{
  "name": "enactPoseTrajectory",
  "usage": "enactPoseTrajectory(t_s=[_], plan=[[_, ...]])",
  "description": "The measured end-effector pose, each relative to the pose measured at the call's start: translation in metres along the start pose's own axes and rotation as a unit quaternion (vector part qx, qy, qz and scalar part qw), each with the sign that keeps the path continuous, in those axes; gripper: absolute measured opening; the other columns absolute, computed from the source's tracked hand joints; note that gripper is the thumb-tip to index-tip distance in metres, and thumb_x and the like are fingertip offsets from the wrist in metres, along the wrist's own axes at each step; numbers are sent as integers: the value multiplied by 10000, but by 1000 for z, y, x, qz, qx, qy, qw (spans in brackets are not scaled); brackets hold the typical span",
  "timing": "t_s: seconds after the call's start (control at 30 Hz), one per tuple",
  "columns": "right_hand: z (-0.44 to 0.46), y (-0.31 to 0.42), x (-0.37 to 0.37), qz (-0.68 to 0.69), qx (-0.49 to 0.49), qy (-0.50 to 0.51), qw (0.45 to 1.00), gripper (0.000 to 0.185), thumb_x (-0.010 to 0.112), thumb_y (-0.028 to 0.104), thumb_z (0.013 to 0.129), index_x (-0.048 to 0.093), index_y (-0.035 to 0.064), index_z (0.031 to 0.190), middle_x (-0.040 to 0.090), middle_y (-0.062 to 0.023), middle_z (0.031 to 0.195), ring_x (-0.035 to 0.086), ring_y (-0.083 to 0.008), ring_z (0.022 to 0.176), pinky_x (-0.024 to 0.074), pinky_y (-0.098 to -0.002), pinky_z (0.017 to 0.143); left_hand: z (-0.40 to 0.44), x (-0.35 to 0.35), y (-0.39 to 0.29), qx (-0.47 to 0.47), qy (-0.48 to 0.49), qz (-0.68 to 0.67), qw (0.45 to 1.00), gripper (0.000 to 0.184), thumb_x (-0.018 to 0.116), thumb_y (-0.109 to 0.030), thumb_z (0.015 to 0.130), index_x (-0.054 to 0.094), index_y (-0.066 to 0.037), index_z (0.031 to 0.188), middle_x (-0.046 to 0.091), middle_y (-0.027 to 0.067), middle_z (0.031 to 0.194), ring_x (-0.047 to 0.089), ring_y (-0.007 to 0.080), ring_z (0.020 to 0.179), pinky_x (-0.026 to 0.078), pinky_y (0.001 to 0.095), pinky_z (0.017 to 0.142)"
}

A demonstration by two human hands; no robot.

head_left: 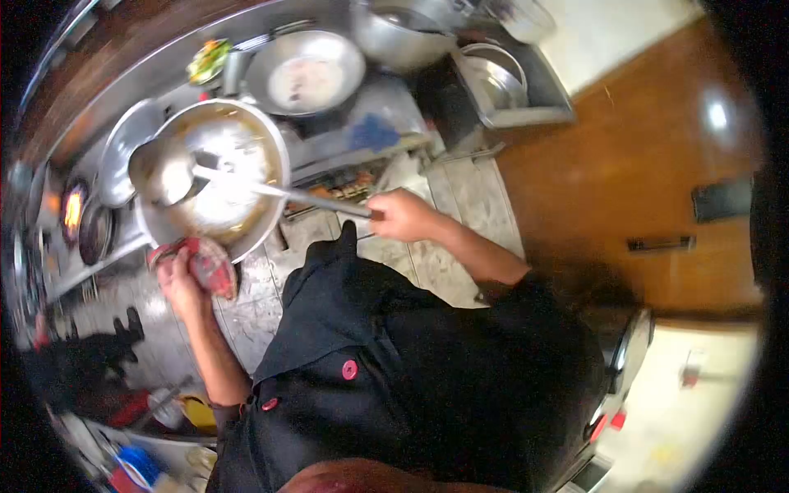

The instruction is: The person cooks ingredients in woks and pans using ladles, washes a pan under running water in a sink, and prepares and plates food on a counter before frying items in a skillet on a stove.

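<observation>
A large metal wok point(275, 148) with a shiny, brown-stained inside is tilted toward me. My left hand point(179, 283) is closed around its near rim or handle through a red patterned cloth point(215, 269). The exact grip point is hidden under the cloth. My right hand point(403, 215) is wrapped round the end of a long-handled ladle point(308, 197). The bowl of the ladle lies over the left part of the wok's inside. Whether it touches the metal I cannot tell.
Behind stands another wok point(306, 76) with pale contents, beside a large pot point(403, 33). Chopped vegetables point(209, 61) sit at the back. A strainer-like metal bowl point(131, 148) is left of my wok. Flames point(74, 209) burn at far left. A dark-clothed person point(82, 361) stands at left.
</observation>
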State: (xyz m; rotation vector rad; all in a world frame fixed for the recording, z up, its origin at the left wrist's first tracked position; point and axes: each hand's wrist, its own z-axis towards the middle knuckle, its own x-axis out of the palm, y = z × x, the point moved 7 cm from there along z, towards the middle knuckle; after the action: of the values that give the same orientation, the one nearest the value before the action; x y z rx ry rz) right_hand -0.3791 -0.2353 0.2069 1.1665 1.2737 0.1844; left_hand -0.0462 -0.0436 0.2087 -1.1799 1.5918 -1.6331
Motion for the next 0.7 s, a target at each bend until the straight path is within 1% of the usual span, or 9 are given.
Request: enactPoseTrajectory(t_s=[0.17,0.23,0.3,0.5,0.57,0.6,0.63,0.67,0.7], plan=[[-106,-80,-68,-42,159,-188,968,171,618,174,713,575,28,790,551,-108,615,529,-187,531,421,-327,507,-20,190,71,-129,211,-13,969,159,583,-23,747,540,-14,900,601,75,814,569,163,727,469,277,706],[-176,-141,-90,-2,192,-254,948,176,618,192,727,577,32,788,556,-105,608,529,-202,519,423,-337,504,-72,286,133,-153,336,5,929,209,526,-59,781,570,18,971,618,104,879,573,179,831,440,292,773],[-210,-163,-110,163,250,-380,876,173,626,196,740,578,34,777,528,-63,582,487,-128,509,414,-310,490,-99,359,142,-203,393,-25,897,201,529,-53,779,572,18,962,616,103,866,574,184,807,449,297,760],[-261,-245,-242,12,307,-533,789,140,601,140,756,556,9,771,505,-71,558,445,-130,492,403,-295,486,-154,604,139,-261,372,-8,891,111,523,-2,750,595,-16,833,614,95,793,586,191,751,472,317,721],[-267,-302,-296,-45,275,-545,791,166,603,158,763,554,0,767,526,-111,564,453,-173,487,413,-322,496,-149,708,177,-133,463,-40,875,126,557,-81,745,618,-16,833,630,125,815,609,210,793,478,325,739],[-269,-327,-315,-13,337,-522,783,185,614,174,759,553,0,766,550,-130,613,482,-194,518,423,-337,517,-144,749,201,-141,459,-31,877,126,557,-81,745,618,-16,833,630,125,815,609,210,793,478,325,739],[-271,-352,-328,19,399,-494,773,205,624,191,754,553,-1,764,574,-148,662,510,-215,549,432,-353,538,-133,782,225,-67,430,141,889,182,577,-144,739,623,-13,856,634,135,857,613,235,828,476,326,757],[-262,-367,-353,-42,373,-467,801,240,624,228,765,558,-2,781,593,-156,699,550,-232,573,446,-374,553,-125,811,244,11,387,304,871,249,597,-207,732,628,-9,879,638,146,898,617,261,863,475,328,775],[-255,-386,-376,-44,369,-459,807,240,624,228,765,558,-2,781,593,-156,699,550,-232,573,446,-374,553,-121,840,266,6,377,304,875,249,597,-207,732,628,-9,879,638,146,898,617,261,863,475,328,775]])
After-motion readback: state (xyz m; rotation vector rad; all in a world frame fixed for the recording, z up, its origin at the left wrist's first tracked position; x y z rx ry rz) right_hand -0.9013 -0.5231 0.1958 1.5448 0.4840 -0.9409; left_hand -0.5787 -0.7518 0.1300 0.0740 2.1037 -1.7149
